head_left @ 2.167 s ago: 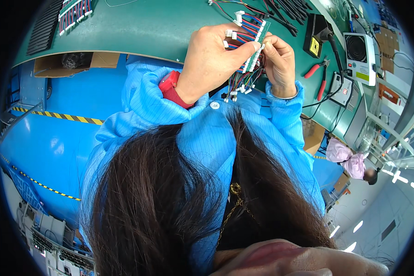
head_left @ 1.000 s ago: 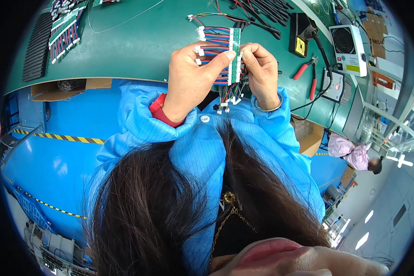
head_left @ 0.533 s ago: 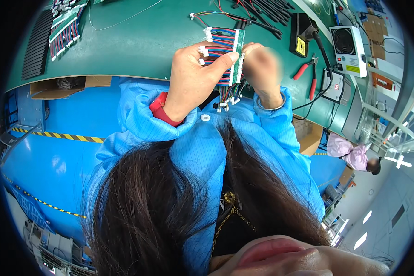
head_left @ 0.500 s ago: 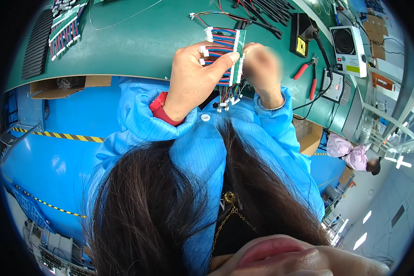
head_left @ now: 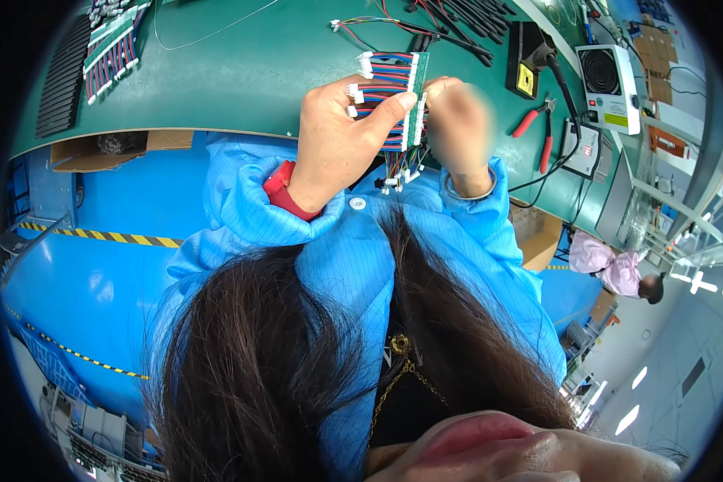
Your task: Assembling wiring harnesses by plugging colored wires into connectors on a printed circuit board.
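Observation:
My left hand (head_left: 341, 132) grips a green circuit board (head_left: 417, 100), its thumb pressed on the row of white connectors. Short red, blue and black wire leads (head_left: 391, 72) run leftward from the board, ending in white plugs (head_left: 355, 93). More thin coloured wires with small plugs (head_left: 394, 183) hang below the board. My right hand (head_left: 460, 120) is at the board's right edge, fingers curled and pinched together. It is partly blurred, and whatever lies between its fingertips is hidden.
Similar wired boards (head_left: 112, 56) lie at the far left by a black ribbed strip (head_left: 64, 72). Behind the hands are a cable bundle (head_left: 426, 34) and black tubes (head_left: 474, 16). To the right sit red-handled pliers (head_left: 547, 136), a soldering iron stand (head_left: 526, 68) and a white fan unit (head_left: 607, 84).
Both hands keep nearly the same place at the board. The fingers of my right hand have shifted slightly along its right edge.

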Demonstrator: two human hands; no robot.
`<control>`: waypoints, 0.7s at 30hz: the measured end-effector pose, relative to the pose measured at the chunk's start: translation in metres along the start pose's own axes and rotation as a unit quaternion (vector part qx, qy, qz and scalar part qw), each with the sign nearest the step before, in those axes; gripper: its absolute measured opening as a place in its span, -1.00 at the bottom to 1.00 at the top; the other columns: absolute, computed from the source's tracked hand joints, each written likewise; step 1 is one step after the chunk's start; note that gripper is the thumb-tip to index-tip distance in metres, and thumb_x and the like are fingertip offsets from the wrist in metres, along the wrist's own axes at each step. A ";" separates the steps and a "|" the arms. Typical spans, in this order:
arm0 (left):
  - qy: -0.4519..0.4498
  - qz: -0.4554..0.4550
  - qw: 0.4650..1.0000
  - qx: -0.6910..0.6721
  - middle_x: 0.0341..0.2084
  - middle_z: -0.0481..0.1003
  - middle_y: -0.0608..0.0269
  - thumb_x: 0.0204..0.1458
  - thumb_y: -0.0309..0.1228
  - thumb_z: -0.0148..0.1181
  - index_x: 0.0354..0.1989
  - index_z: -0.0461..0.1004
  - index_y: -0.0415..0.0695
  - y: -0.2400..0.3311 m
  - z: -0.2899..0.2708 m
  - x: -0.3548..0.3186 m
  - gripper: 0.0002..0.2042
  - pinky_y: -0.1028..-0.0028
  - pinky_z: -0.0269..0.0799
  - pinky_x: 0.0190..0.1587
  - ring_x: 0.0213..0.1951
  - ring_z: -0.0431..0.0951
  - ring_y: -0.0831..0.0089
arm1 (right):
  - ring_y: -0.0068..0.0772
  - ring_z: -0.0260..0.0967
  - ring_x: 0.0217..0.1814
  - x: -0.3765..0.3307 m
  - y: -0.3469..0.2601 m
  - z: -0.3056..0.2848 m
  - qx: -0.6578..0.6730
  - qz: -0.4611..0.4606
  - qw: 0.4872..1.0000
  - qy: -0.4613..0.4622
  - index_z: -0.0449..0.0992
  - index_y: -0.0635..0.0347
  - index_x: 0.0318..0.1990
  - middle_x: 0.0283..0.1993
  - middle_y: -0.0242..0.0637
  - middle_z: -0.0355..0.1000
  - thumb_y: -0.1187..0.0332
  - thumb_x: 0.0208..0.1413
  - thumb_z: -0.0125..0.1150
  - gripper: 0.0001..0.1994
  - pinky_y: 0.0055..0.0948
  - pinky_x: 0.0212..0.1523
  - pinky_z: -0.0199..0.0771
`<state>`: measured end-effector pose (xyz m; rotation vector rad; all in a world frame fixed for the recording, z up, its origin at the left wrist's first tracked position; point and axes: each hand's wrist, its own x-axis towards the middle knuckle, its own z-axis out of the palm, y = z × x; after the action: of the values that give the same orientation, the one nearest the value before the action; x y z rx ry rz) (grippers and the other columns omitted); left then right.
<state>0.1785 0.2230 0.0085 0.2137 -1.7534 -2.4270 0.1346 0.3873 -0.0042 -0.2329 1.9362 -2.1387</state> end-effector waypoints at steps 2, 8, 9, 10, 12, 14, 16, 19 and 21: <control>0.001 0.012 1.000 0.013 -0.54 0.59 0.20 -0.03 -0.55 0.24 -0.28 0.59 -0.32 -0.001 0.000 -0.001 -0.85 0.66 0.40 -0.55 -0.56 0.50 0.60 | -0.66 0.28 -0.31 -0.002 0.001 0.002 0.003 -0.003 1.000 0.006 0.49 0.30 -0.28 -0.33 -0.40 0.42 0.50 0.17 0.17 -0.95 -0.71 -0.19 0.32; 0.002 0.050 0.997 0.059 -0.58 0.58 0.24 -0.04 -0.54 0.26 -0.26 0.60 -0.28 -0.003 0.000 -0.002 -0.84 0.65 0.35 -0.58 -0.59 0.46 0.63 | -0.65 0.29 -0.29 -0.005 -0.002 0.006 -0.005 -0.015 1.000 0.023 0.49 0.31 -0.25 -0.30 -0.38 0.42 0.50 0.18 0.17 -0.94 -0.70 -0.18 0.32; 0.000 0.051 0.997 0.061 -0.58 0.58 0.25 -0.05 -0.54 0.26 -0.26 0.60 -0.27 -0.003 0.000 -0.002 -0.84 0.65 0.34 -0.59 -0.60 0.45 0.64 | -0.64 0.29 -0.29 -0.005 -0.004 0.006 -0.015 -0.016 0.999 0.023 0.49 0.31 -0.25 -0.29 -0.38 0.42 0.50 0.18 0.17 -0.93 -0.70 -0.18 0.32; -0.001 0.053 0.997 0.064 -0.59 0.58 0.26 -0.05 -0.53 0.26 -0.26 0.60 -0.26 -0.003 -0.001 -0.002 -0.83 0.65 0.32 -0.59 -0.61 0.44 0.64 | -0.64 0.28 -0.29 -0.005 -0.005 0.006 -0.026 -0.016 0.999 0.022 0.49 0.32 -0.25 -0.28 -0.37 0.42 0.49 0.18 0.16 -0.93 -0.70 -0.18 0.32; -0.002 0.051 0.997 0.061 -0.59 0.58 0.27 -0.05 -0.54 0.26 -0.26 0.61 -0.26 -0.002 -0.001 -0.003 -0.84 0.65 0.32 -0.60 -0.61 0.43 0.64 | -0.64 0.28 -0.28 -0.005 -0.007 0.003 -0.043 -0.020 0.999 0.011 0.49 0.32 -0.24 -0.27 -0.37 0.43 0.48 0.19 0.16 -0.92 -0.70 -0.18 0.31; -0.003 0.048 0.997 0.055 -0.60 0.57 0.28 -0.05 -0.54 0.27 -0.26 0.61 -0.25 -0.001 -0.002 -0.003 -0.84 0.66 0.30 -0.60 -0.62 0.43 0.65 | -0.64 0.27 -0.27 -0.004 -0.009 0.000 -0.076 -0.026 0.997 -0.014 0.49 0.33 -0.23 -0.25 -0.36 0.43 0.47 0.19 0.16 -0.91 -0.69 -0.18 0.30; -0.004 0.046 0.998 0.052 -0.60 0.57 0.29 -0.06 -0.54 0.27 -0.26 0.61 -0.25 -0.001 -0.002 -0.004 -0.84 0.66 0.30 -0.61 -0.62 0.42 0.65 | -0.64 0.27 -0.27 -0.004 -0.009 -0.001 -0.093 -0.029 0.995 -0.026 0.49 0.33 -0.22 -0.24 -0.36 0.43 0.47 0.20 0.16 -0.90 -0.69 -0.18 0.29; -0.002 0.061 0.997 0.048 -0.60 0.57 0.30 -0.06 -0.55 0.27 -0.26 0.61 -0.24 -0.003 -0.001 -0.005 -0.84 0.66 0.29 -0.61 -0.63 0.42 0.65 | -0.63 0.26 -0.26 -0.006 -0.008 0.000 -0.046 -0.008 0.999 -0.024 0.49 0.34 -0.23 -0.23 -0.36 0.42 0.45 0.20 0.16 -0.88 -0.68 -0.17 0.28; -0.001 0.065 0.997 0.048 -0.60 0.57 0.30 -0.06 -0.55 0.27 -0.26 0.61 -0.24 -0.003 0.000 -0.005 -0.84 0.66 0.29 -0.61 -0.63 0.41 0.65 | -0.63 0.25 -0.26 -0.007 -0.006 0.002 -0.029 -0.001 0.999 -0.023 0.50 0.34 -0.23 -0.23 -0.36 0.42 0.44 0.20 0.16 -0.88 -0.68 -0.17 0.28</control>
<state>0.1837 0.2247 0.0053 0.1034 -1.8251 -2.2569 0.1414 0.3883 0.0024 -0.2924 1.9745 -2.0604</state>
